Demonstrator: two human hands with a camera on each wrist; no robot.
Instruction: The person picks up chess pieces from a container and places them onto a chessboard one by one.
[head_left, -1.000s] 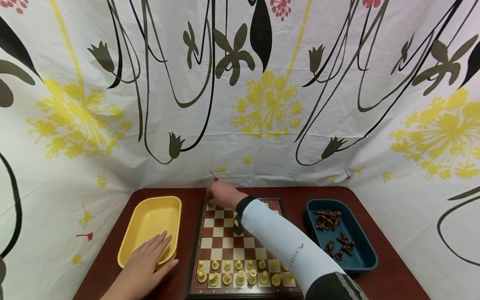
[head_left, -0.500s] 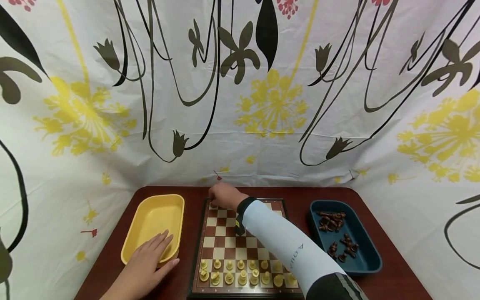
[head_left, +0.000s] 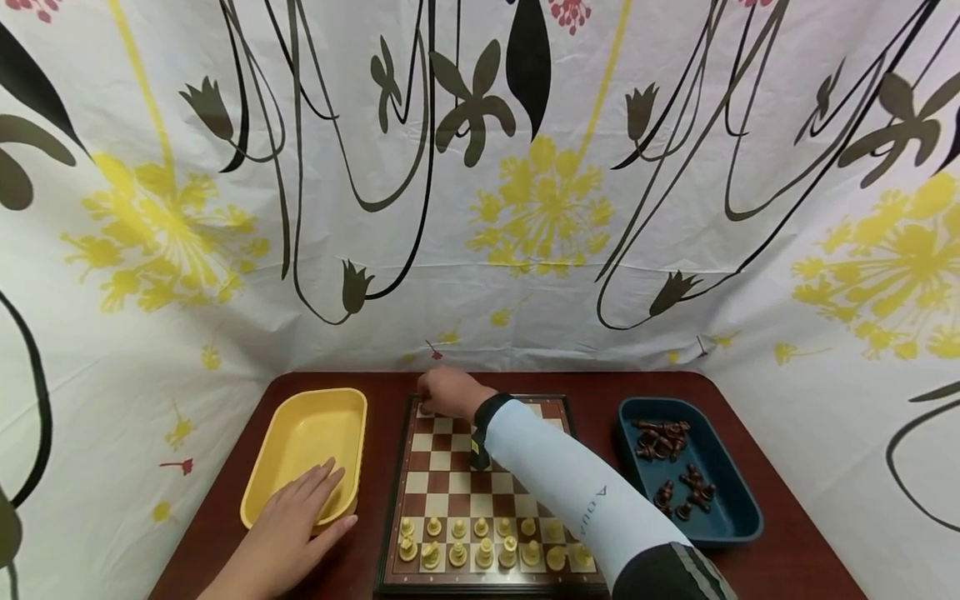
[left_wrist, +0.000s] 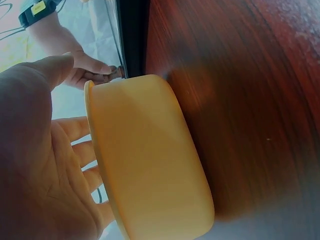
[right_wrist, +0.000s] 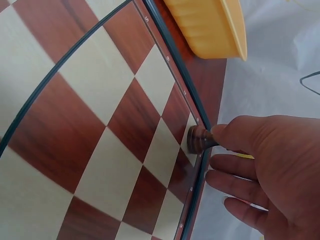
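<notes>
At the far left corner of the chessboard (head_left: 437,461), my right hand (head_left: 452,392) pinches a dark brown chess piece (right_wrist: 198,139) between thumb and finger. The piece's base is at a light square by the board's edge; its top is hidden in the fingers, so I cannot tell its kind. My other fingers are spread loosely. My left hand (head_left: 292,517) rests over the near rim of the yellow tray (left_wrist: 145,150), fingers extended. Cream chess pieces (head_left: 484,552) stand in two rows on the near side of the board, some partly behind my right forearm.
A blue tray (head_left: 723,504) right of the board holds several dark brown chess pieces (head_left: 662,440) lying in two clusters. The yellow tray stands left of the board. Both rest on a dark red table (head_left: 382,387), with a patterned cloth (head_left: 480,317) hanging behind and beside it.
The head view has shifted slightly. My right hand stays at the far left corner of the board, and my left hand stays on the yellow tray.
</notes>
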